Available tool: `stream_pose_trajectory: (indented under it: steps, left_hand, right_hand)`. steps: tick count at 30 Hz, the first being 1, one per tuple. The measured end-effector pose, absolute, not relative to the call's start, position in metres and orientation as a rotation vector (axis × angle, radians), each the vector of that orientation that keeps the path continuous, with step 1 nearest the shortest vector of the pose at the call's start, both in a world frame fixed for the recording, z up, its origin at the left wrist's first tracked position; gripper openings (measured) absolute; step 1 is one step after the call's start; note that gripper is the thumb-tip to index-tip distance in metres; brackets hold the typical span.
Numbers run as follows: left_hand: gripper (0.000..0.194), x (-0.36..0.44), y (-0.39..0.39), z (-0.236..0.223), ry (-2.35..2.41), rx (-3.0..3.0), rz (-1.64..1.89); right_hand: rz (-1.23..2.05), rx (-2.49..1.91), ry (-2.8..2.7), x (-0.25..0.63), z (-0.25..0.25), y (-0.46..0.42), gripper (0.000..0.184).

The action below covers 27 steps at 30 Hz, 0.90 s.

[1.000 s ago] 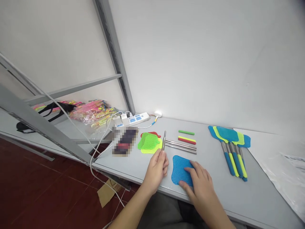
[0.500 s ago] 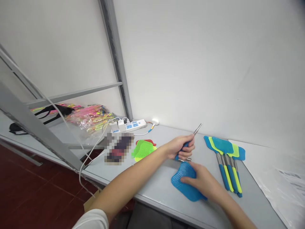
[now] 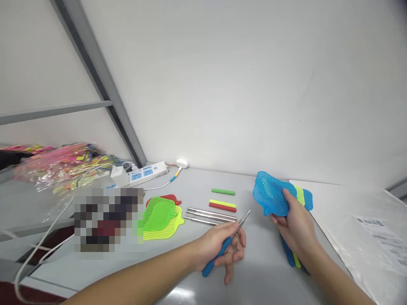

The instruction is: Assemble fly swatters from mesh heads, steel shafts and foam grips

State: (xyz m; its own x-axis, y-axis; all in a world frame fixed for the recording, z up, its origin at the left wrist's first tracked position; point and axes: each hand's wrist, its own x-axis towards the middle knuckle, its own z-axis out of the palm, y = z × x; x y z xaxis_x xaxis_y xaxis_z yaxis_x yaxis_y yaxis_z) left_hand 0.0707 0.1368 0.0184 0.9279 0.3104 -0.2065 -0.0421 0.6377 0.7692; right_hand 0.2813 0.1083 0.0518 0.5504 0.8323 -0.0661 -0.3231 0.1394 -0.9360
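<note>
My left hand (image 3: 222,248) is closed around a blue-gripped fly swatter handle (image 3: 209,267); its metal rod points up and to the right. My right hand (image 3: 299,224) pinches a blue perforated fly swatter head (image 3: 269,192), raised above the table. The head's short socket is turned towards the rod tip, with a gap between them. Behind the right hand lie assembled swatters (image 3: 307,199), partly hidden, their blue and yellow grips (image 3: 288,253) showing below. Loose metal rods (image 3: 208,214) lie just beyond my left hand.
A green grip (image 3: 223,192), a yellow grip (image 3: 221,203) and a red grip (image 3: 223,207) lie behind the rods. Left are green (image 3: 158,215), yellow (image 3: 173,228) and red swatter heads (image 3: 172,197). A power strip (image 3: 148,172) stands behind; a white plastic sheet (image 3: 346,224) covers the right.
My right hand has lifted the blue head from near the tabletop and turned it upright. My left hand has lowered with the handle, uncovering the rods and grips. The view has shifted.
</note>
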Motion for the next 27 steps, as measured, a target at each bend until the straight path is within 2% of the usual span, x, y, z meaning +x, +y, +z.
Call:
stream_pose_trajectory:
  steps: [2,10,27]
  left_hand:
    - [0.043,0.072,0.135,0.018,0.392,0.899,0.247]
    - [0.039,0.072,0.135,0.02,0.38,0.956,0.21]
    - [0.039,0.071,0.134,0.019,0.404,1.045,0.245]
  right_hand:
    - [0.874,-1.225,-0.482,0.268,0.044,0.106,0.033]
    - [0.791,-1.312,-0.463,0.257,0.041,0.1,0.028]
    - [0.785,-1.282,-0.589,0.258,0.033,0.096,0.033]
